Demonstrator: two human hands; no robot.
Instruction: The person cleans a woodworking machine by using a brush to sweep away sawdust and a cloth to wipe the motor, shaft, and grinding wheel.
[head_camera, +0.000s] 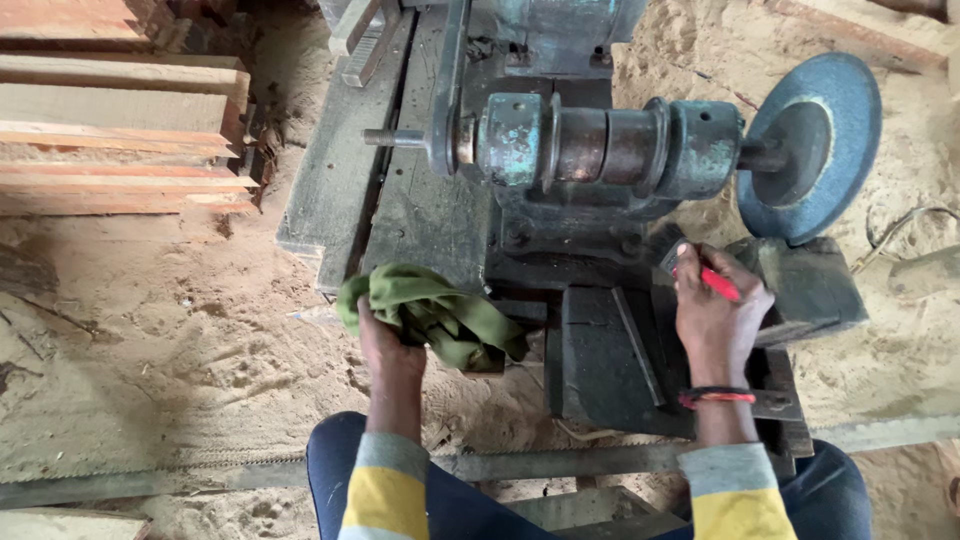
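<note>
At the front of the grimy machine base (600, 350), low over a sawdust floor (170, 330), both hands are at work. Left hand (385, 345) is bunched tight on a crumpled olive-green cloth (435, 312), fingers buried in its folds; the wad sits against the front edge of the dark wooden bench (420, 200), pressed there as if for wiping or for bracing. Right hand (715, 310) is curled shut round a slim red tool (718, 284), pen-like; its tip points up-left toward a small dark part near the machine's foot, though what it touches is too shadowed to tell. That hand lies on the base just beside the grey block (810, 285) under the grinding wheel (810, 145), likely steadied there for fine control.

Cloth: soft, heavily creased, dull green, no clear stains visible. Red tool: bright, narrow, mostly hidden by the fingers.

Shaft housing (600, 145) shows teal paint worn to bare metal. Stacked planks (120, 130) lie well apart, upper left. A long saw blade (550, 462) runs across near the knees.
</note>
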